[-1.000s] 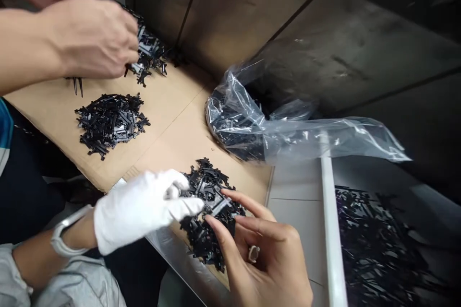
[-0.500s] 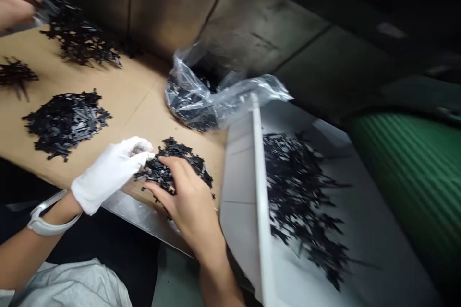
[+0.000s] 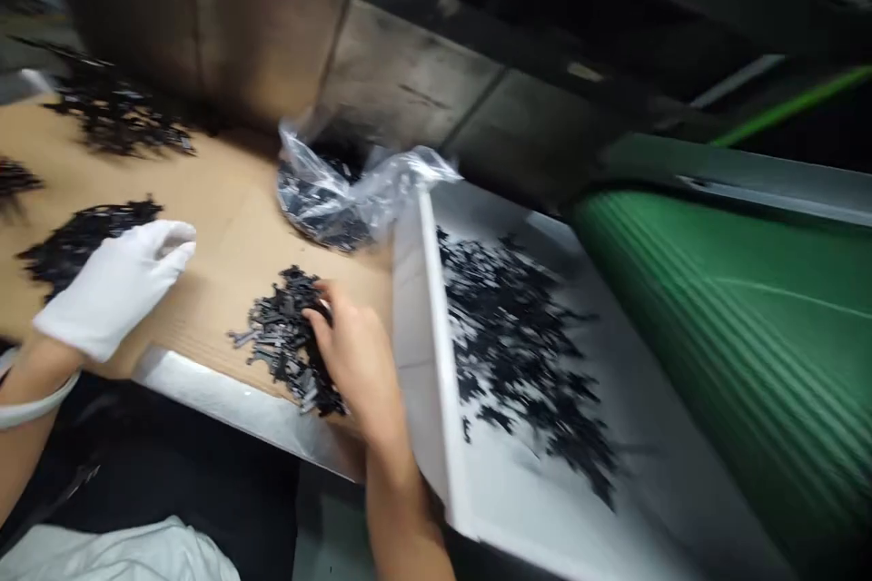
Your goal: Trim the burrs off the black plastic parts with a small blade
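My right hand [image 3: 354,359] is bare and rests with curled fingers on a heap of small black plastic parts [image 3: 279,340] lying on a cardboard sheet [image 3: 232,218]. What the fingers grip, if anything, is hidden under the hand. My left hand [image 3: 115,283], in a white glove, hovers over the cardboard to the left of that heap, fingers loosely curled, nothing visible in it. It is close to a second heap of black parts [image 3: 74,241].
A white tray [image 3: 426,327] to the right holds many black parts [image 3: 518,354]. A clear plastic bag [image 3: 341,191] with more parts lies behind. A green ribbed belt [image 3: 715,327] runs at right. More heaps [image 3: 115,118] sit at the far left. A metal wall stands behind.
The view has swung right. My left hand has pulled away from the near heap to the left. My right hand stays on the heap. The other person's hands have left the view.
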The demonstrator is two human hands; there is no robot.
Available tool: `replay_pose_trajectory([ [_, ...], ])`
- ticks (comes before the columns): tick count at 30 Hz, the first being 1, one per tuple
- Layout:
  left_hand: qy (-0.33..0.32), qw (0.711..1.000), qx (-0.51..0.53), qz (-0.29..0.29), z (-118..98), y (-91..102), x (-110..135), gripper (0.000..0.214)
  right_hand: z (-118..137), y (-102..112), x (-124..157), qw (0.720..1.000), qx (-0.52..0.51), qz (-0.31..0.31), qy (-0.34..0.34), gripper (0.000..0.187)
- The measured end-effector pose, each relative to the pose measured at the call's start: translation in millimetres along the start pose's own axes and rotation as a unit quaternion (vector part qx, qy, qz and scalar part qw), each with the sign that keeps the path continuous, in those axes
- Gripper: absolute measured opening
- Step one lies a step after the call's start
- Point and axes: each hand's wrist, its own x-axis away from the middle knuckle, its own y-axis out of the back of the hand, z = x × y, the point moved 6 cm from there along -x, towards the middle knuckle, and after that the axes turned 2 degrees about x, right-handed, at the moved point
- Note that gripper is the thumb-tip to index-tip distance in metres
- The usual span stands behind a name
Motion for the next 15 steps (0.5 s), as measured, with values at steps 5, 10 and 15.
replay_pose_trajectory([
  [5, 0.021, 0.985, -0.167, 0.025, 23.0, 14.8, -17.7, 0.043, -7.3, -0.8, -3.8, 0.995, -0.067, -0.060, 0.032, 0.035],
  [10, 0.020, 0.969, -0.236, 0.064, 17.8, 3.3, -32.4, 0.044, -7.1, 2.0, -2.1, 0.991, -0.095, -0.081, 0.052, 0.035],
  [15, 0.011, 0.967, -0.238, 0.095, 15.8, -5.0, -47.3, 0.037, -6.2, 5.1, -2.8, 0.990, -0.104, -0.081, 0.051, 0.032],
])
